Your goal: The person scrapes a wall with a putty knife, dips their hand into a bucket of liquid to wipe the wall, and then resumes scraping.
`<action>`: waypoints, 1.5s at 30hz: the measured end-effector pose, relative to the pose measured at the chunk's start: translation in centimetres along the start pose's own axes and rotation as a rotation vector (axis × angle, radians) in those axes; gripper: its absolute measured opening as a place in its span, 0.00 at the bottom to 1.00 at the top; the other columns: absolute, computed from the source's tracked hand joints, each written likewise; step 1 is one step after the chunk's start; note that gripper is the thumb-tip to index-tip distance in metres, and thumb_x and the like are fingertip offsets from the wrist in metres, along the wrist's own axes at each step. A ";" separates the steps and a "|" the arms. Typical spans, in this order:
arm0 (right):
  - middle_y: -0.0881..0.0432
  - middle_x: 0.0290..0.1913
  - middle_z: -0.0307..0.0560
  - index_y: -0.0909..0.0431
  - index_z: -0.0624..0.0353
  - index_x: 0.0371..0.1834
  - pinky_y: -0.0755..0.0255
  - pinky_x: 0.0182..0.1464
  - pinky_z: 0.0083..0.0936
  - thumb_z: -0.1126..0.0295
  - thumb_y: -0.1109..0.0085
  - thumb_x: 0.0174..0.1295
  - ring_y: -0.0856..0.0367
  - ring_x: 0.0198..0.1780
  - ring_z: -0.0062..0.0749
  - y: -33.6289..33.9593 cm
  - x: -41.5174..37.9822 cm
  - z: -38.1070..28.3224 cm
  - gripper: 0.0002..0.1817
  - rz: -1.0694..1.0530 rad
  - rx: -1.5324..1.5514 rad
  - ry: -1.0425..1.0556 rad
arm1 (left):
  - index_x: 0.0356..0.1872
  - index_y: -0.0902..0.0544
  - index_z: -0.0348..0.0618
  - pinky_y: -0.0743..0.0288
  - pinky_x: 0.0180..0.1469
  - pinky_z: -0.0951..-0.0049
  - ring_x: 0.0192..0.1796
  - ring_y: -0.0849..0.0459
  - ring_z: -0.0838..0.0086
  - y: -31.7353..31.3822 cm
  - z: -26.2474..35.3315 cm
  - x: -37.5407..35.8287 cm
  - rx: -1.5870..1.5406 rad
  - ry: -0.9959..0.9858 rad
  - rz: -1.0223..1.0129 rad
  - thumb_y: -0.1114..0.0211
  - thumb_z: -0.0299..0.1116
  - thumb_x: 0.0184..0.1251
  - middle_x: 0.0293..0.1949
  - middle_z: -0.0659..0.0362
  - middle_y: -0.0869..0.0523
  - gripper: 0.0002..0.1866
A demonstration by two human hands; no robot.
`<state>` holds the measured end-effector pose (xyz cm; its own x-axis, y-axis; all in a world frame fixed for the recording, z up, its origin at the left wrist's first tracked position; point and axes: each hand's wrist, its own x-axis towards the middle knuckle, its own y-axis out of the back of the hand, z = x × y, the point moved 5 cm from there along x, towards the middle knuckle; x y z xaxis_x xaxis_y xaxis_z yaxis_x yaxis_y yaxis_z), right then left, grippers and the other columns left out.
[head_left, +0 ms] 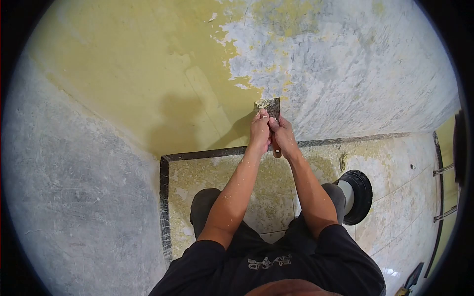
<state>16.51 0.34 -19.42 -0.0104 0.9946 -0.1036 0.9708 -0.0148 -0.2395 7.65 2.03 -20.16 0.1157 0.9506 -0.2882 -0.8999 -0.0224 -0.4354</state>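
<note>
A paint scraper (274,109) with a wide, speckled blade and a brown handle is pressed against the wall where yellow paint (197,89) meets bare, whitish plaster (335,84). My right hand (284,135) is wrapped around the handle, whose end shows below the fingers. Beside it, my left hand (259,132) is closed at the left of the scraper, fingertips up on the blade; part of its grip is hidden. Pale paint flakes cling to the blade, and specks dot both forearms.
Paint chips litter the tiled floor (237,197) below a dark skirting strip (212,153). A black round bucket (364,197) stands by my right knee. A dark-bladed tool (412,277) lies at lower right. A grey scraped wall (84,187) rises on the left.
</note>
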 end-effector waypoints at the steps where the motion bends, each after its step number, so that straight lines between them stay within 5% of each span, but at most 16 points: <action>1: 0.22 0.27 0.38 0.24 0.63 0.46 0.33 0.26 0.19 0.67 0.51 0.72 0.29 0.23 0.20 0.1 0.0 -0.1 0.11 0.028 -0.064 0.063 | 0.40 0.25 0.47 0.32 0.19 0.74 0.22 0.25 0.77 -0.3 -0.5 0.0 -0.009 0.009 -0.003 0.54 0.33 0.74 0.27 0.62 0.23 0.08; 3: 0.19 0.29 0.44 0.23 0.65 0.50 0.31 0.28 0.24 0.64 0.50 0.71 0.27 0.24 0.22 0.8 0.5 0.1 0.15 0.085 -0.152 0.122 | 0.42 0.24 0.41 0.25 0.29 0.71 0.31 0.22 0.76 -1.4 -0.5 0.0 -0.210 -0.093 0.061 0.51 0.50 0.76 0.32 0.60 0.20 0.21; 4: 0.19 0.31 0.40 0.23 0.64 0.50 0.31 0.28 0.21 0.63 0.50 0.72 0.27 0.26 0.19 1.5 0.9 0.2 0.15 0.139 -0.337 0.233 | 0.46 0.23 0.38 0.24 0.46 0.69 0.44 0.21 0.73 -1.4 -0.8 0.1 -0.217 -0.081 0.045 0.52 0.50 0.76 0.41 0.57 0.19 0.22; 9: 0.17 0.30 0.41 0.20 0.64 0.46 0.31 0.30 0.24 0.59 0.49 0.71 0.26 0.28 0.21 2.5 1.3 1.2 0.18 0.223 -0.601 0.213 | 0.49 0.25 0.36 0.25 0.52 0.69 0.48 0.20 0.71 -1.0 -4.5 3.5 -0.335 -0.055 -0.002 0.54 0.36 0.76 0.43 0.56 0.19 0.15; 11: 0.19 0.27 0.66 0.19 0.67 0.40 0.27 0.38 0.44 0.54 0.49 0.68 0.19 0.34 0.63 1.2 0.0 -1.6 0.22 0.373 -0.768 0.290 | 0.53 0.27 0.35 0.25 0.55 0.67 0.50 0.19 0.68 -1.3 -4.3 3.2 -0.383 -0.035 -0.005 0.58 0.30 0.75 0.44 0.54 0.19 0.15; 14: 0.19 0.27 0.66 0.18 0.66 0.40 0.28 0.37 0.46 0.53 0.49 0.68 0.20 0.34 0.64 0.8 0.4 -2.7 0.23 0.434 -0.954 0.298 | 0.51 0.27 0.35 0.25 0.57 0.66 0.52 0.18 0.65 -2.0 -1.9 1.9 -0.522 -0.003 0.165 0.57 0.29 0.74 0.43 0.54 0.19 0.13; 19: 0.21 0.25 0.66 0.19 0.67 0.39 0.29 0.35 0.44 0.51 0.50 0.68 0.21 0.31 0.63 -1.2 1.0 -3.7 0.25 0.351 -0.837 0.306 | 0.43 0.23 0.34 0.26 0.47 0.71 0.41 0.22 0.74 -1.0 0.0 2.6 -0.527 -0.147 0.103 0.49 0.32 0.75 0.38 0.60 0.22 0.11; 23: 0.21 0.24 0.66 0.21 0.69 0.37 0.31 0.32 0.43 0.51 0.52 0.70 0.23 0.27 0.58 -1.0 0.0 -0.4 0.26 0.336 -0.830 0.301 | 0.42 0.22 0.35 0.26 0.43 0.76 0.37 0.23 0.78 0.3 -2.8 0.8 -0.529 0.039 0.220 0.47 0.34 0.75 0.35 0.62 0.23 0.11; 25: 0.27 0.19 0.46 0.24 0.70 0.28 0.35 0.28 0.32 0.54 0.49 0.70 0.33 0.26 0.24 0.1 0.6 2.4 0.26 0.356 -0.599 0.231 | 0.39 0.22 0.36 0.27 0.41 0.78 0.37 0.23 0.79 0.7 -3.0 0.9 -0.445 0.055 0.223 0.48 0.32 0.75 0.34 0.63 0.23 0.10; 26: 0.27 0.19 0.46 0.24 0.70 0.28 0.35 0.28 0.32 0.54 0.49 0.70 0.33 0.26 0.24 0.4 1.0 2.5 0.26 0.355 -0.604 0.231 | 0.37 0.22 0.36 0.27 0.41 0.78 0.37 0.23 0.79 0.7 -3.2 1.8 -0.522 0.044 0.162 0.48 0.32 0.75 0.33 0.63 0.23 0.10; 28: 0.22 0.24 0.67 0.21 0.70 0.37 0.31 0.33 0.42 0.52 0.52 0.70 0.22 0.26 0.55 0.0 1.0 1.1 0.26 0.356 -0.756 0.181 | 0.36 0.22 0.36 0.27 0.41 0.77 0.37 0.23 0.78 0.6 -3.5 2.7 -0.601 0.047 0.106 0.48 0.32 0.75 0.33 0.63 0.23 0.11; 34: 0.22 0.26 0.68 0.21 0.70 0.36 0.31 0.35 0.42 0.54 0.51 0.69 0.23 0.28 0.55 -0.5 -0.3 0.5 0.24 0.374 -0.800 0.218 | 0.34 0.23 0.34 0.29 0.39 0.74 0.35 0.24 0.75 0.6 -3.8 2.0 -0.377 -0.025 0.100 0.48 0.33 0.75 0.34 0.59 0.21 0.13; 36: 0.22 0.26 0.68 0.21 0.71 0.36 0.31 0.35 0.42 0.54 0.51 0.69 0.24 0.29 0.57 -0.6 0.2 0.8 0.24 0.381 -0.737 0.222 | 0.34 0.23 0.34 0.30 0.37 0.73 0.34 0.25 0.76 0.7 -3.3 1.5 -0.324 0.014 0.256 0.49 0.33 0.76 0.33 0.59 0.20 0.14; 39: 0.23 0.25 0.70 0.22 0.71 0.36 0.31 0.35 0.43 0.55 0.51 0.70 0.25 0.28 0.59 0.6 -0.3 2.6 0.24 0.386 -0.744 0.153 | 0.41 0.25 0.36 0.25 0.48 0.73 0.36 0.22 0.75 1.0 -4.0 1.5 -0.245 0.047 0.166 0.50 0.29 0.74 0.34 0.60 0.22 0.08; 41: 0.23 0.26 0.70 0.22 0.71 0.35 0.31 0.34 0.43 0.56 0.51 0.70 0.25 0.27 0.59 0.9 0.2 2.7 0.23 0.400 -0.719 0.182 | 0.36 0.26 0.38 0.25 0.43 0.74 0.33 0.25 0.77 0.5 -4.7 2.2 -0.356 0.009 0.106 0.51 0.28 0.75 0.32 0.63 0.24 0.08; 45: 0.21 0.23 0.57 0.21 0.70 0.38 0.30 0.32 0.35 0.55 0.49 0.71 0.25 0.26 0.33 0.3 0.1 1.9 0.23 0.366 -0.648 0.243 | 0.31 0.26 0.42 0.26 0.38 0.77 0.32 0.26 0.81 0.2 -4.7 2.0 -0.534 0.085 0.188 0.51 0.28 0.75 0.31 0.65 0.25 0.10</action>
<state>16.35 0.23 -21.32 0.3177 0.9338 0.1647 0.8494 -0.3575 0.3881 9.68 2.45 -24.88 0.0279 0.8873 -0.4603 -0.5738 -0.3629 -0.7343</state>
